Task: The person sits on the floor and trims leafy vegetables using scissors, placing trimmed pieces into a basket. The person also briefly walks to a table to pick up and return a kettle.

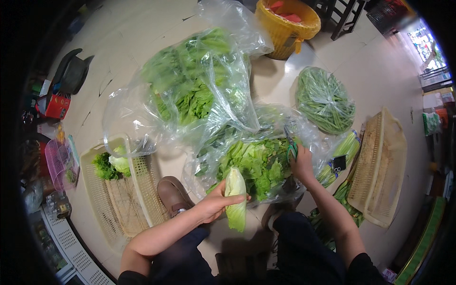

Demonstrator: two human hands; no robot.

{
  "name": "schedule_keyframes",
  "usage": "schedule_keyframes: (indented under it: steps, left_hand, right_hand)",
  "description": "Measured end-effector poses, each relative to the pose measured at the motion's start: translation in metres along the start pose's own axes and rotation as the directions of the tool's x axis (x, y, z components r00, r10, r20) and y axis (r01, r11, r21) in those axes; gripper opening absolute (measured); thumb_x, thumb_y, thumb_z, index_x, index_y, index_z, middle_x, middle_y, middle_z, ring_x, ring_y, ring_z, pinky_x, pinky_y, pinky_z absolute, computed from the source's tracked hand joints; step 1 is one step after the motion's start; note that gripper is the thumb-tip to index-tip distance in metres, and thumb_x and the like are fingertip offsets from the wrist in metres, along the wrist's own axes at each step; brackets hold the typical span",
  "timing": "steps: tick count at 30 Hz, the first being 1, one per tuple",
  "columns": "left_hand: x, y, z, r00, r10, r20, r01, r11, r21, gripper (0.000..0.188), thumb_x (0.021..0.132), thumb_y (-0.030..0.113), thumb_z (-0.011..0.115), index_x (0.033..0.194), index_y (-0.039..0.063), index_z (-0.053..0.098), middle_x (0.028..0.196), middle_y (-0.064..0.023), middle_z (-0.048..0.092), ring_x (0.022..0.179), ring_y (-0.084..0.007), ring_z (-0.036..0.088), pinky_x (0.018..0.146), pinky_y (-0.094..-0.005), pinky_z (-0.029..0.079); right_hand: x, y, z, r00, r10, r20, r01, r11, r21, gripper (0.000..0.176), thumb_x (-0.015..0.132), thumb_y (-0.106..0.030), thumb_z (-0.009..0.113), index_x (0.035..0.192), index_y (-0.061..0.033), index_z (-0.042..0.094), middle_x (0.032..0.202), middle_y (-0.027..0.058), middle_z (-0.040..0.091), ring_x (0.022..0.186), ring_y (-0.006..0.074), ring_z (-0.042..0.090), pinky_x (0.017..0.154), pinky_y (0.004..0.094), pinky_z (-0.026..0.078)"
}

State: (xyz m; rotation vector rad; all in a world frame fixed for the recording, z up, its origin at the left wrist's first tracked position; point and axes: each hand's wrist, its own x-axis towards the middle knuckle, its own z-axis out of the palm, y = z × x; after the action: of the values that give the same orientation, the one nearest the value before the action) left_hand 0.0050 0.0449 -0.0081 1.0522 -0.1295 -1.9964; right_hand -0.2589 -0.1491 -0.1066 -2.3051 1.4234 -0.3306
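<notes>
My left hand (215, 203) grips a pale green head of leafy vegetable (235, 199), its whitish base upward and its leaf tips toward the floor. In my right hand (302, 164) is a pair of scissors (291, 145) with green handles, the blades pointing up and away from me. Beneath both hands spreads a heap of loose green leaves (258, 160) on clear plastic. Behind it, a large clear plastic bag (231, 103) holds many leafy lettuces (194, 99).
At the left stands a cream plastic basket (117, 203) with curly greens (106, 166) inside. Another basket (377, 171) leans at the right, near bundled green stalks (347, 148). A bag of long green beans (326, 101) and a yellow bin (285, 32) stand farther off.
</notes>
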Motion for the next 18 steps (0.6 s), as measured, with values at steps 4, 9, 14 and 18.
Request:
schedule_keyframes:
  steps: [4, 9, 14, 18]
  left_hand:
    - [0.002, -0.001, 0.002, 0.991, 0.007, -0.13, 0.024, 0.971, 0.237, 0.077, 0.077, 0.02, 0.08, 0.136, 0.002, 0.034, 0.117, -0.0108, 0.056, 0.105, -0.018, 0.056, 0.089, -0.0317, 0.047]
    - [-0.002, 0.002, 0.002, 0.974, 0.037, -0.223, 0.054, 0.92, 0.387, 0.079, 0.074, 0.021, 0.081, 0.135, 0.002, 0.036, 0.116, -0.0097, 0.055, 0.104, -0.0176, 0.055, 0.09, -0.0318, 0.045]
    - [-0.007, 0.006, 0.001, 0.937, 0.213, -0.276, 0.023, 0.752, 0.658, 0.076, 0.072, 0.026, 0.081, 0.132, 0.002, 0.041, 0.115, -0.0141, 0.057, 0.106, -0.0218, 0.056, 0.09, -0.0326, 0.045]
    - [-0.009, 0.008, 0.003, 0.903, 0.312, -0.296, 0.064, 0.583, 0.81, 0.077, 0.07, 0.03, 0.081, 0.13, 0.002, 0.042, 0.115, -0.0194, 0.058, 0.108, -0.0272, 0.057, 0.092, -0.035, 0.045]
  right_hand:
    - [0.008, 0.027, 0.021, 0.997, 0.044, 0.058, -0.039, 0.996, -0.074, 0.067, 0.068, 0.001, 0.064, 0.132, -0.0012, 0.043, 0.102, 0.0255, 0.056, 0.096, 0.0442, 0.052, 0.085, 0.0468, 0.044]
    - [0.015, 0.03, 0.009, 0.994, 0.077, 0.072, -0.085, 0.99, 0.11, 0.064, 0.071, -0.004, 0.069, 0.13, -0.0024, 0.045, 0.085, 0.0201, 0.059, 0.079, 0.0394, 0.057, 0.071, 0.0449, 0.048]
    - [-0.008, -0.003, -0.054, 0.655, 0.32, 0.684, -0.75, 0.383, 0.539, 0.054, 0.082, -0.021, 0.073, 0.127, -0.0043, 0.047, 0.085, 0.006, 0.059, 0.071, 0.015, 0.057, 0.062, 0.0292, 0.048]
    - [-0.047, -0.057, -0.093, 0.627, 0.155, 0.764, -0.758, 0.346, 0.553, 0.059, 0.082, -0.029, 0.074, 0.129, -0.0053, 0.047, 0.1, 0.009, 0.06, 0.082, 0.0181, 0.059, 0.07, 0.0323, 0.049]
